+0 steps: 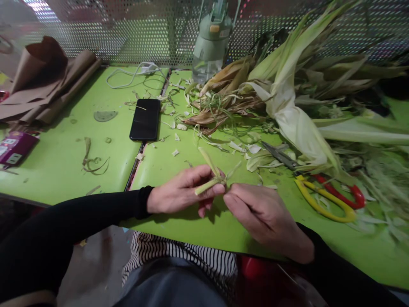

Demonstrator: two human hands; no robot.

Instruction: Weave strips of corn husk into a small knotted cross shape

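Over the front edge of the green table, my left hand pinches a small knotted piece of corn husk between thumb and fingers. Pale green folded strips stick out of it to the upper left, lower left and upper right. My right hand is closed in a fist against its right side, gripping the end of a husk strip that its fingers mostly hide. To the right lie scissors with one yellow and one red handle, blades partly under husks. A heap of corn husks, green, white and brown, spreads behind them.
A black phone lies across the table's seam, with a white cable behind it. A green water bottle stands by the perforated screen. Brown paper and a purple box are at left. Husk scraps litter the green table.
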